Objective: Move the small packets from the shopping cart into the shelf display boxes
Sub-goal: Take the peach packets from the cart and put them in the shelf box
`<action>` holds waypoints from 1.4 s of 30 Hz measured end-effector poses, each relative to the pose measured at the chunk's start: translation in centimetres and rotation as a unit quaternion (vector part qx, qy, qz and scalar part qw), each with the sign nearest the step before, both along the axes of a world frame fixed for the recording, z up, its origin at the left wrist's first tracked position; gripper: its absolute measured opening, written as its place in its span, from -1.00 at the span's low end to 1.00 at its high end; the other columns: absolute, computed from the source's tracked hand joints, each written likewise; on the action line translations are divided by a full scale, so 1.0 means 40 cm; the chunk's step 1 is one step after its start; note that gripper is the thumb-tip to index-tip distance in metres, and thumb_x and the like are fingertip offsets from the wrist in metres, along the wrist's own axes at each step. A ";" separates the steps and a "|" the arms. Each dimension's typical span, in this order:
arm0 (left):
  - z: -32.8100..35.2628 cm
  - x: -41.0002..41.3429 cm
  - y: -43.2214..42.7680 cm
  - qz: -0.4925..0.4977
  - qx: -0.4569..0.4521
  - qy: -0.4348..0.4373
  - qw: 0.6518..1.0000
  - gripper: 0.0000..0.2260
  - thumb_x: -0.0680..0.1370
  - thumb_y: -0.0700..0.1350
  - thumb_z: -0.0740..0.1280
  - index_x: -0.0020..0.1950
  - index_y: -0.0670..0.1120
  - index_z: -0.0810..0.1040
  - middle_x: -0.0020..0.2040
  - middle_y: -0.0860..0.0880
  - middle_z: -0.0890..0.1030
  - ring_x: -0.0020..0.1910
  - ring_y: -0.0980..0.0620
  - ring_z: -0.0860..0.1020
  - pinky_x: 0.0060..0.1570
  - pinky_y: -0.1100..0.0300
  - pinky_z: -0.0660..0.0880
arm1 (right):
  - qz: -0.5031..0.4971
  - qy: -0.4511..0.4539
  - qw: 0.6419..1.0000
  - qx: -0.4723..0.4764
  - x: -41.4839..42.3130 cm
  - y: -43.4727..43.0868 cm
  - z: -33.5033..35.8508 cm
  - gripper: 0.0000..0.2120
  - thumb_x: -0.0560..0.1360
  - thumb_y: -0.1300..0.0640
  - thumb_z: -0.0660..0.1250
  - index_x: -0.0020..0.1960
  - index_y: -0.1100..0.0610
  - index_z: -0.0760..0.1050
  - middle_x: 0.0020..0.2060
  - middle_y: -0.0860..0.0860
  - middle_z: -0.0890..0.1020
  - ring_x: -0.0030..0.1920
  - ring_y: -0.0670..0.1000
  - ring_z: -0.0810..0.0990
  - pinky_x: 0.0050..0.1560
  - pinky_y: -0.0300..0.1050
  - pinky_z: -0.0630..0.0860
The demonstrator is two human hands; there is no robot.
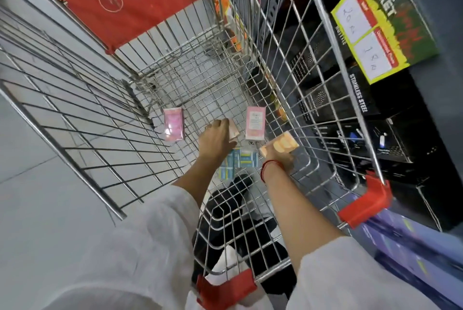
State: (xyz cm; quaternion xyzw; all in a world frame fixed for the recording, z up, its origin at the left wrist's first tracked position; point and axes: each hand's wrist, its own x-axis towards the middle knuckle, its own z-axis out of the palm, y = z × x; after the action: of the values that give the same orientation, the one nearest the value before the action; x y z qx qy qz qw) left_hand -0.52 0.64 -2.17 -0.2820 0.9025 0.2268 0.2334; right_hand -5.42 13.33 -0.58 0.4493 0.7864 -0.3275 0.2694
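left hand [216, 138] grips pale packet [233, 131] | right hand [283, 160] holds orange packet [279, 145] | both inside cart [365, 200]

A: What is covered at the frame's centre?
B: A peach packet [233, 131] is largely hidden under the left hand [216, 138]; the fingers of the right hand [282, 158] are concealed behind an orange packet [280, 145].
A: Can the pink packet's [255, 123] print be read?
B: No, it is blurred. The purple boxes [403, 240] at lower right are smeared and cropped.
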 end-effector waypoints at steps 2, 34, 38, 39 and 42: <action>-0.011 0.005 0.002 -0.019 -0.011 -0.027 0.999 -0.27 0.36 0.02 0.50 0.40 -0.14 0.22 0.27 -0.19 0.48 0.19 -0.18 0.51 0.06 -0.12 0.57 | -0.008 0.011 1.000 -0.020 0.003 0.001 -0.003 -0.50 0.36 0.01 0.46 0.14 0.31 0.44 0.07 0.27 0.61 -0.01 0.25 0.64 -0.13 0.03 0.56; 0.620 -0.052 0.149 0.304 0.513 0.289 0.749 -0.79 0.59 -0.05 0.23 -0.15 -0.09 0.57 -0.37 0.06 0.71 -0.39 0.18 0.65 -0.42 0.33 0.60 | 0.209 0.353 0.853 -0.323 -0.066 0.180 0.693 -0.89 0.42 0.13 0.43 -0.15 0.18 0.60 -0.38 -0.04 0.63 -0.47 -0.18 0.59 -0.41 -0.20 0.59; 0.747 -0.150 0.244 0.210 0.501 0.325 0.774 -0.82 0.57 -0.04 0.28 -0.11 -0.10 0.60 -0.36 0.06 0.71 -0.38 0.16 0.65 -0.41 0.29 0.61 | 0.178 0.423 0.834 -0.306 -0.119 0.299 0.809 -0.89 0.43 0.11 0.42 -0.11 0.15 0.59 -0.34 -0.02 0.63 -0.38 -0.14 0.62 -0.32 -0.15 0.64; 0.772 -0.172 0.272 0.188 0.502 0.329 0.777 -0.83 0.57 -0.04 0.28 -0.11 -0.08 0.61 -0.36 0.07 0.71 -0.37 0.17 0.66 -0.41 0.30 0.61 | 0.161 0.431 0.832 -0.309 -0.128 0.333 0.827 -0.88 0.44 0.12 0.41 -0.10 0.16 0.58 -0.34 -0.04 0.62 -0.38 -0.18 0.62 -0.37 -0.24 0.63; 0.819 -0.237 0.374 0.134 0.511 0.331 0.782 -0.84 0.53 -0.05 0.33 -0.01 -0.12 0.62 -0.29 0.08 0.71 -0.33 0.18 0.67 -0.40 0.32 0.59 | 0.109 0.455 0.838 -0.279 -0.145 0.458 0.864 -0.85 0.46 0.11 0.40 -0.16 0.20 0.57 -0.35 0.02 0.56 -0.37 -0.14 0.57 -0.44 -0.37 0.57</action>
State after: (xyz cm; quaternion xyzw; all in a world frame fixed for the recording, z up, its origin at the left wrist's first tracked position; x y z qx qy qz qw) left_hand -9.99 15.61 30.60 -0.1472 0.6289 0.7635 -0.0023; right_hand -11.24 31.65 33.97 0.0665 0.7394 -0.6694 0.0288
